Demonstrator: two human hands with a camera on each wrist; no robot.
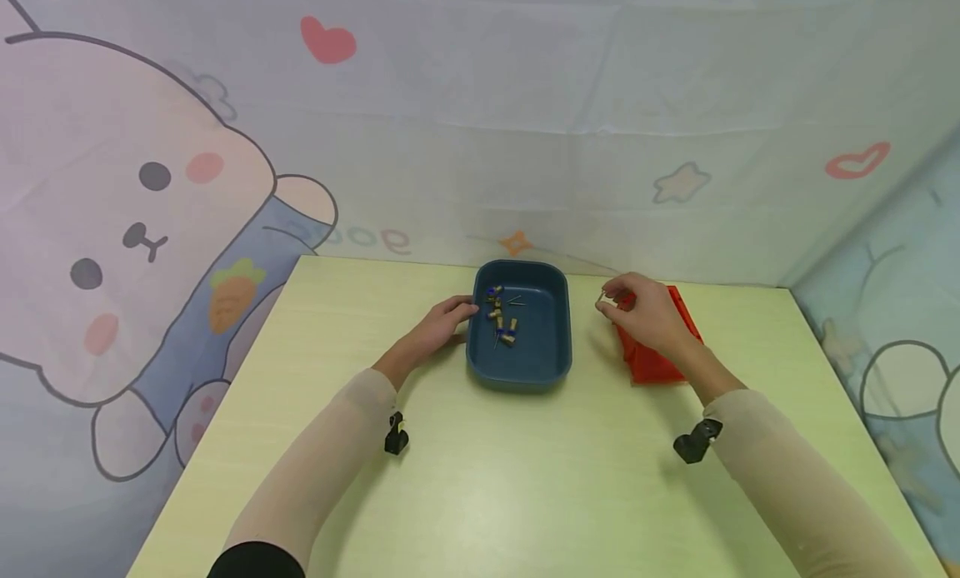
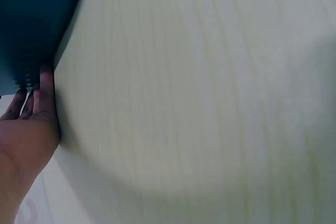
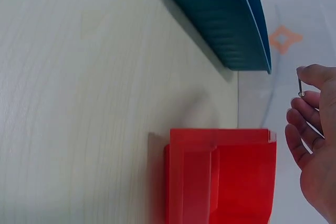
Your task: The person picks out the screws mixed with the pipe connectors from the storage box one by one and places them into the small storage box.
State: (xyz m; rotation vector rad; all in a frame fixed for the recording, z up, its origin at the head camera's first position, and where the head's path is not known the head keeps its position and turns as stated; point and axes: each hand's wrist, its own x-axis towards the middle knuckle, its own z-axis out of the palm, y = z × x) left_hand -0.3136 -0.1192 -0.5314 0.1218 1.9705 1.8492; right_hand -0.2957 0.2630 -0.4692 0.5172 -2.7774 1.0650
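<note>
My left hand [image 1: 442, 321] rests against the left side of the blue tray [image 1: 555, 345]. In the left wrist view the fingers [image 2: 46, 90] lie fairly straight along the tray's outer wall. Brass fittings [image 1: 512, 326], some with blue parts, and a few thin screws [image 1: 516, 301] lie loose in the tray's left half. Between thumb and index finger, my right hand [image 1: 647, 311] pinches a small screw [image 3: 300, 85], thin with a wider end. That hand is above the far part of a red bin [image 1: 651, 363], which it partly hides.
In the right wrist view the red bin [image 3: 194, 187] stands a short way from the blue tray [image 3: 220, 24]. Both are on a pale wooden table [image 1: 480, 478]. A printed cloth [image 1: 480, 103] hangs behind the table's far edge.
</note>
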